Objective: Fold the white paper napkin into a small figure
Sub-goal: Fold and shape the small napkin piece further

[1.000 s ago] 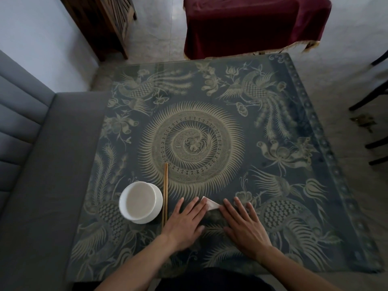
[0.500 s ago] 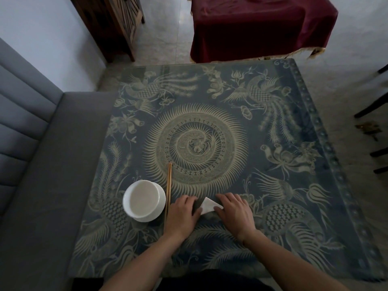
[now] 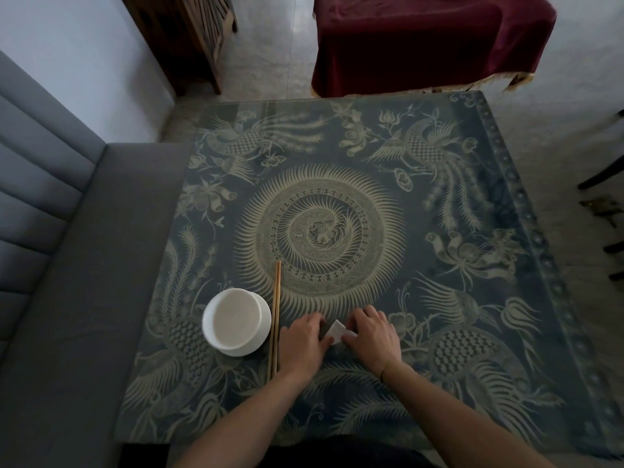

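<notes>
The white paper napkin lies folded small on the patterned tablecloth near the front edge. Only a pointed white patch of it shows between my two hands. My left hand has its fingers curled down onto the napkin's left side. My right hand is curled over the right side, fingertips pinching the paper. The rest of the napkin is hidden under my fingers.
A white bowl stands left of my left hand, with a pair of wooden chopsticks lying lengthwise between them. A grey bench runs along the left. A table under dark red cloth stands beyond.
My fingers have gone from flat and spread on the napkin to curled and pinching it. Both hands have drawn closer together, and a little more white paper shows between them.
</notes>
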A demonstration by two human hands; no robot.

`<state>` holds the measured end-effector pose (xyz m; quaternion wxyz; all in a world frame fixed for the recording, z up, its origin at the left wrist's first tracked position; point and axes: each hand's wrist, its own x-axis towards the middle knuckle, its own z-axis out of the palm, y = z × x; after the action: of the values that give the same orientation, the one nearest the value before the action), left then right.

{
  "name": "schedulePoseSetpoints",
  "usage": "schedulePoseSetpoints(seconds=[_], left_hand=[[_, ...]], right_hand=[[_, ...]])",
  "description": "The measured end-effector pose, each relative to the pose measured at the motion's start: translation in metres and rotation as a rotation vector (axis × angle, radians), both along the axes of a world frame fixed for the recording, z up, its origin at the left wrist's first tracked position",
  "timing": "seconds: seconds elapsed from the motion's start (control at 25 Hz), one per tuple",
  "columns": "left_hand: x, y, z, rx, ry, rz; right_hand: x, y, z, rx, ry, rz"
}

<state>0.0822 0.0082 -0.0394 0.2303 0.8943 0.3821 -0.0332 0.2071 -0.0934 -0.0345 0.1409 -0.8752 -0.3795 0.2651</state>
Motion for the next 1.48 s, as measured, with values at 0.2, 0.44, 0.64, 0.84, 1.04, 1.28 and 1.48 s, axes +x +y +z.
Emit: schedulePoseSetpoints(seconds=[0.2,0.44,0.64,0.84,1.04,1.28,1.48], left_hand=[[-0.001,0.001,-0.004,0.025,0.022,-0.037],[-0.004,0.003,-0.003,0.032,0.023,-0.06],[-0.008,0.009,0.0,-0.048,-0.063,-0.018],[-0.003,0.009,0.004,-0.553,-0.283,0.434],[0.001,0.008,0.009,-0.921,-0.397,0.584],[-0.011,0.02,0.014,-0.739,-0.324,0.552],[-0.023,0.027,0.013,-0.527,-0.189,0.454]], right_hand=[[-0.003,0.006,0.001,0.021,0.122,-0.049],[-0.004,0.007,0.0,0.043,0.083,-0.049],[0.004,0.01,0.0,0.033,0.261,-0.224],[0.004,0.013,0.0,0.239,0.632,-0.631],[-0.009,0.018,0.002,0.327,0.785,-0.697],[-0.016,0.021,0.001,0.201,0.577,-0.469],[-0.02,0.025,0.003,0.088,0.358,-0.254]])
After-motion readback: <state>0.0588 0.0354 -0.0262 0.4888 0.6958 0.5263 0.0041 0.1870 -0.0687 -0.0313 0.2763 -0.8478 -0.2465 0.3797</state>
